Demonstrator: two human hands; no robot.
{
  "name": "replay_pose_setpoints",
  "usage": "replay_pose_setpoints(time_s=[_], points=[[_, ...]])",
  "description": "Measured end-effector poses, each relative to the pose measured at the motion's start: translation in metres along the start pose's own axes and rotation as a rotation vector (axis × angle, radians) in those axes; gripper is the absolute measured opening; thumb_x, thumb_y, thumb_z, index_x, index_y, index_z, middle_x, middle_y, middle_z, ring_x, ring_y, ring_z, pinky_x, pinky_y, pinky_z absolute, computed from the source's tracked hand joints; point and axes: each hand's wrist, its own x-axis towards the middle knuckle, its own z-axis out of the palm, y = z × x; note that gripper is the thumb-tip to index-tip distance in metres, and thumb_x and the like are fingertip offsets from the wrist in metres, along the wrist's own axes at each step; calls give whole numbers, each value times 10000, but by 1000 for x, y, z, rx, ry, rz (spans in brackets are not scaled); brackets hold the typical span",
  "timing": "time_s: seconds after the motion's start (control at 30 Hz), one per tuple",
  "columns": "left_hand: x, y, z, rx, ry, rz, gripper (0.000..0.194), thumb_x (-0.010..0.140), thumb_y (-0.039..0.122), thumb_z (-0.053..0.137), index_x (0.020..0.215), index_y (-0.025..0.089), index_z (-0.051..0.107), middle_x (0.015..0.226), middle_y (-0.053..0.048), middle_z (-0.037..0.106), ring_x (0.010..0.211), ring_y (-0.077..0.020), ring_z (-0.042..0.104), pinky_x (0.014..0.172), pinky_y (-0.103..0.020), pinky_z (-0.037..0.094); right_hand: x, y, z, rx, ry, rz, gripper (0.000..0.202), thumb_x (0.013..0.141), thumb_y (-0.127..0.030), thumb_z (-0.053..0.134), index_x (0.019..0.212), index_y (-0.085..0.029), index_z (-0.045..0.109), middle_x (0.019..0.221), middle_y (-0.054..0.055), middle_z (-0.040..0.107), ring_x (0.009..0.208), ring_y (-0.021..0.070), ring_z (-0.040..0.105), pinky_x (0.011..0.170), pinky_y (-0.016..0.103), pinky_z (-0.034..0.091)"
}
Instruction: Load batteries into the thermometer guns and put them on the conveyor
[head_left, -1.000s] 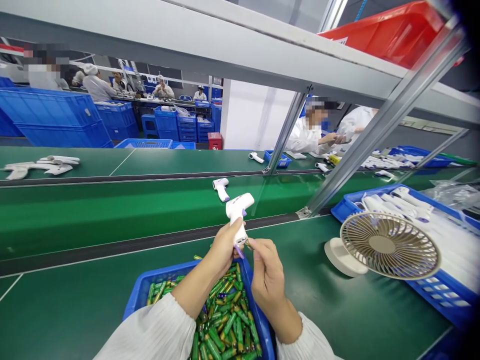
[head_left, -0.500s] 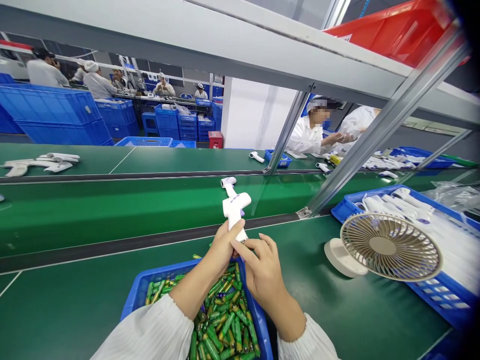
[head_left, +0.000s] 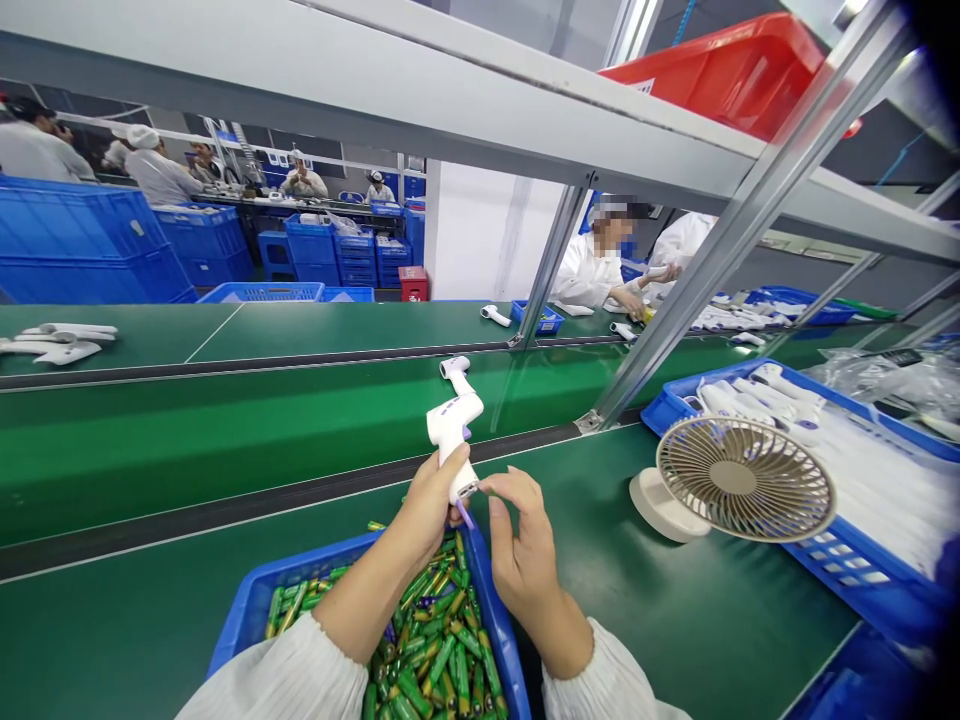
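My left hand is closed around the handle of a white infrared thermometer with purple buttons, held above a blue bin. At the bottom of the handle the battery end faces me, and a purple flap hangs from it. My right hand is open, thumb and fingers apart. Its index fingertip is right beside the handle's end; whether it touches cannot be made out. Below my arms, green and gold batteries fill the blue bin.
Another thermometer lies on the green conveyor beyond. To the right stand a beige fan and a blue basket of white thermometers. A metal post rises behind. Co-workers in white sit across the line.
My right fingers have come away from the handle's end, where the purple flap now shows hanging down. The thermometer stays in my left hand. The whole view has swung a little right.
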Motion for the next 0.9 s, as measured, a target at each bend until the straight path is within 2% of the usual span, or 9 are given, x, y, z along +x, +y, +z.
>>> replay_pose_setpoints(time_s=[0.1, 0.23, 0.43, 0.57, 0.63, 0.7, 0.73, 0.8, 0.9], points=[[-1, 0, 2, -98, 8, -60, 431, 726, 546, 694, 819, 168, 510, 455, 51, 434, 347, -61, 320, 342, -165, 214, 0, 0, 1, 28, 61, -18, 307, 897, -25, 504, 1116, -239, 506, 1001, 22, 687, 942, 189, 646, 1019, 494, 363], [-1, 0, 4, -214, 16, -148, 309, 838, 448, 614, 834, 146, 547, 473, 46, 433, 344, -52, 328, 341, -152, 231, 1, 2, 2, -49, 107, -121, 304, 850, -5, 598, 1043, -233, 542, 996, 25, 722, 942, 201, 666, 960, 473, 418], [-2, 3, 6, -291, 32, -236, 272, 898, 377, 557, 789, 128, 548, 486, 37, 435, 347, -46, 347, 339, -140, 252, 3, 5, -1, -55, 105, -202, 330, 811, 3, 654, 1016, -246, 583, 1008, 26, 734, 912, 207, 682, 891, 448, 474], [0, 7, 1, -339, -10, -231, 252, 889, 356, 577, 815, 115, 562, 526, 14, 483, 356, -42, 366, 330, -129, 251, 3, 2, -3, -25, -51, -143, 211, 898, -122, 560, 1058, -235, 638, 1190, 82, 661, 1060, 250, 619, 891, 470, 470], [2, 10, -2, -365, -66, -211, 261, 901, 359, 555, 839, 106, 569, 556, -5, 511, 361, -43, 374, 324, -129, 245, 3, 1, -5, -19, -83, -98, 254, 929, -172, 485, 1131, -211, 634, 1289, 118, 584, 1133, 274, 569, 897, 483, 465], [3, 14, -6, -396, -88, -178, 275, 925, 361, 507, 852, 102, 565, 567, -13, 514, 357, -39, 355, 319, -131, 230, 5, -3, -9, -12, -54, -58, 261, 928, -182, 470, 1134, -197, 629, 1199, 117, 617, 1063, 260, 593, 860, 458, 479], [4, 16, -7, -413, -77, -155, 278, 934, 359, 487, 853, 103, 558, 564, -9, 506, 351, -35, 337, 316, -130, 217, 6, -6, -10, -14, -76, -41, 236, 920, -178, 481, 1098, -197, 635, 1090, 98, 653, 976, 241, 615, 830, 440, 486], [6, 20, -11, -445, -31, -107, 265, 935, 356, 484, 847, 112, 539, 561, 1, 490, 346, -27, 308, 318, -126, 205, 8, -13, -13, -59, -254, -28, 149, 899, -171, 518, 960, -207, 650, 842, 41, 666, 804, 209, 607, 799, 429, 483], [9, 23, -16, -478, 43, -40, 235, 918, 346, 518, 834, 127, 513, 568, 11, 478, 347, -22, 298, 325, -125, 206, 9, -25, -8, -265, -583, -84, 72, 818, -198, 623, 751, -208, 644, 712, 42, 613, 798, 245, 551, 936, 561, 413]])
